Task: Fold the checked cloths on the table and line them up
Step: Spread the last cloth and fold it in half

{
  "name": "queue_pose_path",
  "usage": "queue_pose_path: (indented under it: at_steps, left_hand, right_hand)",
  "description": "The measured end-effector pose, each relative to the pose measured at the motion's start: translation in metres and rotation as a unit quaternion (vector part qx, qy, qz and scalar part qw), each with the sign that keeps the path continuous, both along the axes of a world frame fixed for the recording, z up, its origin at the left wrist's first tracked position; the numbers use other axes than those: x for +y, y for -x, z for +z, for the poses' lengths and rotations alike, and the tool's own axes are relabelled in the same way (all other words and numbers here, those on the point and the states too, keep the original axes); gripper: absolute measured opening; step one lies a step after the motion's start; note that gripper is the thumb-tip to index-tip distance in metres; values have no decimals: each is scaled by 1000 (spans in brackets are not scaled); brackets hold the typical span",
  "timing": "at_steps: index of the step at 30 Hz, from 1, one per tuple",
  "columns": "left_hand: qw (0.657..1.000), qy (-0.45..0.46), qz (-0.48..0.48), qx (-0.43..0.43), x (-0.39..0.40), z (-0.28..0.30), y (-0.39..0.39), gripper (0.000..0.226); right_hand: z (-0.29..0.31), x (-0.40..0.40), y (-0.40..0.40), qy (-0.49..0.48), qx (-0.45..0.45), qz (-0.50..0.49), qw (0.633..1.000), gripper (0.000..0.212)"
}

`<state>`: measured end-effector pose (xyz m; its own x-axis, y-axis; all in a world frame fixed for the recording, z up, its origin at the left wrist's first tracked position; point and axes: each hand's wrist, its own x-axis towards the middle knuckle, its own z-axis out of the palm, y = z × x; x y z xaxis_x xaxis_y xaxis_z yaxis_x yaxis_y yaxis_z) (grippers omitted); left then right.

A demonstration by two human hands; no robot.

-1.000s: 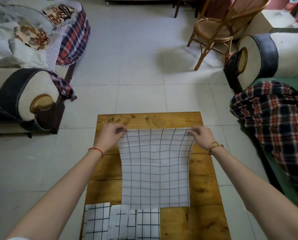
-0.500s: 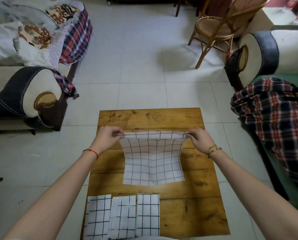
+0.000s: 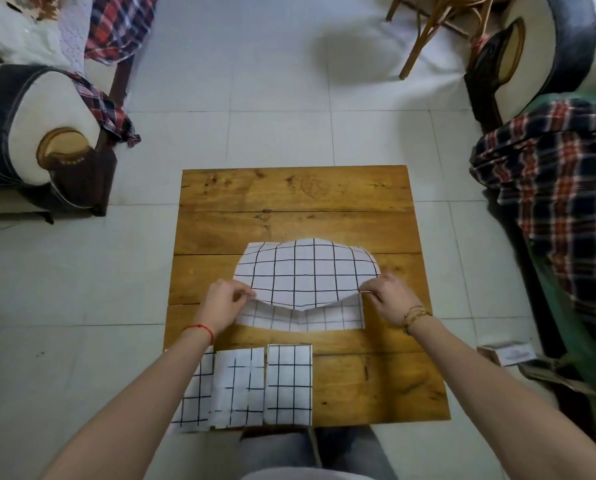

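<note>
Both hands [image 3: 224, 301] [image 3: 390, 296] pinch checked cloth [image 3: 305, 271] corners, cloth between them.

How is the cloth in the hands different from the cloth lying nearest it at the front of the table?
The held cloth is wide, half folded and bulging, pinched by the left hand and right hand. The right-most folded cloth is narrow, flat and untouched. Both are white with black checks.

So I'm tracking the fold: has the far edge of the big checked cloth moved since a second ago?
Yes. Both hands, left hand and right hand, have carried that edge of the white black-gridded cloth from the wooden table's far half toward its near edge.
</note>
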<state>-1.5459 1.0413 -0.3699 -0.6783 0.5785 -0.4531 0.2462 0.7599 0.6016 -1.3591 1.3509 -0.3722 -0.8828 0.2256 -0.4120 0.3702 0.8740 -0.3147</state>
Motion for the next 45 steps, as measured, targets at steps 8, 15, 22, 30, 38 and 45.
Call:
queue_pose_path:
  at_steps: [8, 15, 22, 30, 38, 45]
  left_hand:
    - [997, 76, 13, -25, -2, -59, -13, 17]
    - [992, 120, 7, -39, -9, -95, -6, 29]
    - [982, 69, 165, 63, 27, -90, 46, 43]
    - [960, 102, 260, -16, 77, -113, 94, 19]
    - [948, 148, 275, -68, 96, -142, 103, 41]
    - [929, 48, 345, -121, 92, -158, 107, 25]
  right_hand:
    - [-59, -19, -4, 6, -88, 50, 995, 33]
    - [-90, -22, -6, 81, -102, 6, 992, 49]
    - [-93, 17, 48, -16, 53, -197, 979, 27]
    - [-118, 69, 102, 25, -12, -467, 884, 36]
    - [-136, 74, 111, 128, -84, -550, 821, 46]
    - [-135, 72, 117, 200, -76, -596, 774, 47]
